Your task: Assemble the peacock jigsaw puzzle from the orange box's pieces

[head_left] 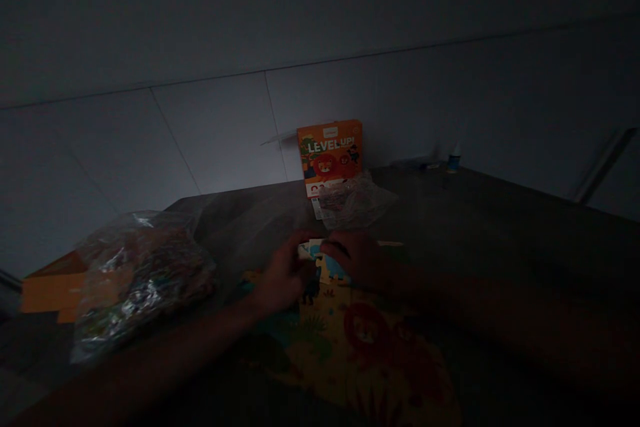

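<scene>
The scene is very dark. A partly assembled jigsaw puzzle lies on the table, showing red lions, plants and a dark animal on yellow. At its far edge my left hand is closed around a small white-and-blue puzzle piece. My right hand meets it from the other side, fingers bent and pinching at the same small pieces. Just below the fingers, a piece with a blue animal adjoins the picture. The exact fingertip contact is hard to make out.
Behind the hands, an orange "LEVEL UP!" box stands against the wall, a crumpled clear bag before it. To the left, a clear plastic bag of pieces rests by an orange box. A small bottle stands at the back right.
</scene>
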`<state>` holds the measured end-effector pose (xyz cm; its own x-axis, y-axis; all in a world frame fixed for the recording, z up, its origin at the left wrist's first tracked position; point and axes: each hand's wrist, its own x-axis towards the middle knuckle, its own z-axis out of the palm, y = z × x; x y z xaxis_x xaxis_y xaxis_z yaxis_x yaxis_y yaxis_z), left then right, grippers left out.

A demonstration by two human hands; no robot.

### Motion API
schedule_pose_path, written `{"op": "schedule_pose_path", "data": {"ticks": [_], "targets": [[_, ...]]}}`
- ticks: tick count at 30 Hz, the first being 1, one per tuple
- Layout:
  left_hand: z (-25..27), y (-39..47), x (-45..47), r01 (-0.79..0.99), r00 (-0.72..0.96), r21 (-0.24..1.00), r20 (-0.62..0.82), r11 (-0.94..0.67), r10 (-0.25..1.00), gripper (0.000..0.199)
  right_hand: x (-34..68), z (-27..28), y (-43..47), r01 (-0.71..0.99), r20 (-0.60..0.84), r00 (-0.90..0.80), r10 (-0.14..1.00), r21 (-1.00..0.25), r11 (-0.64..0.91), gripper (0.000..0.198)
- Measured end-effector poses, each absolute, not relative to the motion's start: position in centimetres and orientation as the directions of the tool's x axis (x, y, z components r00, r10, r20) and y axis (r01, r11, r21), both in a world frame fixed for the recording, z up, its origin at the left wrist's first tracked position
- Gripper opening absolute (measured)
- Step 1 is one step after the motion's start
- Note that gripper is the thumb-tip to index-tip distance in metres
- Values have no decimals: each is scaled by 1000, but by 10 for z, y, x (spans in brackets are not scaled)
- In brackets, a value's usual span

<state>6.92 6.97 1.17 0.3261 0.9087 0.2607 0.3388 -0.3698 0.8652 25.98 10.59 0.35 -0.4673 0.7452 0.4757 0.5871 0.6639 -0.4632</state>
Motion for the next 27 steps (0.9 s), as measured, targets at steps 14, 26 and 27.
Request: {"op": "schedule_pose_path", "data": {"ticks": [14, 26, 27], "targets": [[11, 68, 66, 366, 452, 780, 328, -508, 829, 49, 269, 3, 97, 344, 598, -641, 481, -336, 877, 20], [11, 71, 64, 437, 464, 707, 352, -556, 813, 42, 267, 12, 86, 611, 436, -640, 633, -212, 763, 60], [11, 71, 64, 440, 463, 708, 349, -553, 815, 42, 269, 12, 85, 650, 431, -609, 666, -209, 730, 64]]}}
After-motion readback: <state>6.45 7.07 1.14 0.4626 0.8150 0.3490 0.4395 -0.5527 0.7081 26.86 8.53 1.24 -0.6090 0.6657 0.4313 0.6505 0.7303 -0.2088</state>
